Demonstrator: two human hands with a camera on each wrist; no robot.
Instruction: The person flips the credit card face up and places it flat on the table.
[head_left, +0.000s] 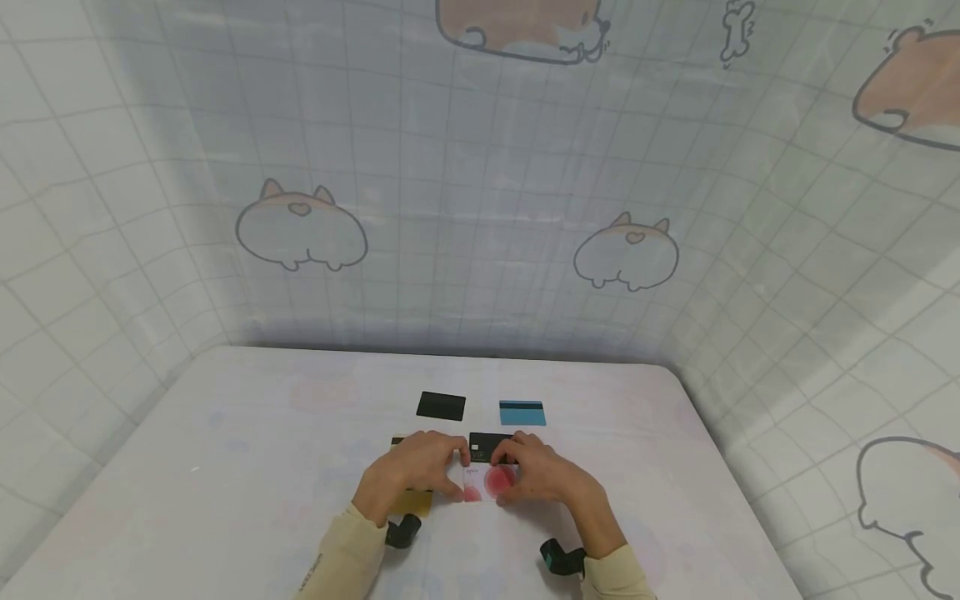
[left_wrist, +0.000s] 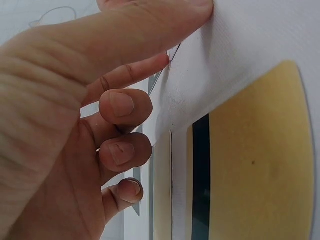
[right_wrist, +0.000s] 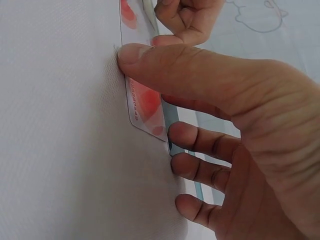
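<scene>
A pink-and-white card [head_left: 498, 481] with red circles lies in front of a black VIP card [head_left: 482, 447], near its lower edge. My right hand [head_left: 542, 473] pinches the pink card, its thumb at the near edge and index finger at the far edge, as the right wrist view shows. At the card's left end, the thumb and index finger of my left hand [head_left: 422, 463] hold its corners. Under and beside that hand lies a gold card [left_wrist: 255, 165] with a black stripe. Another card's edge [head_left: 397, 440] shows behind the left hand, mostly covered.
Farther back on the white table [head_left: 262, 450] lie a plain black card [head_left: 441, 406] and a blue card [head_left: 522, 413] with a dark stripe. Black wrist devices sit at the left [head_left: 403, 531] and right [head_left: 561, 557] wrists. A grid-patterned curtain [head_left: 465, 283] surrounds the table.
</scene>
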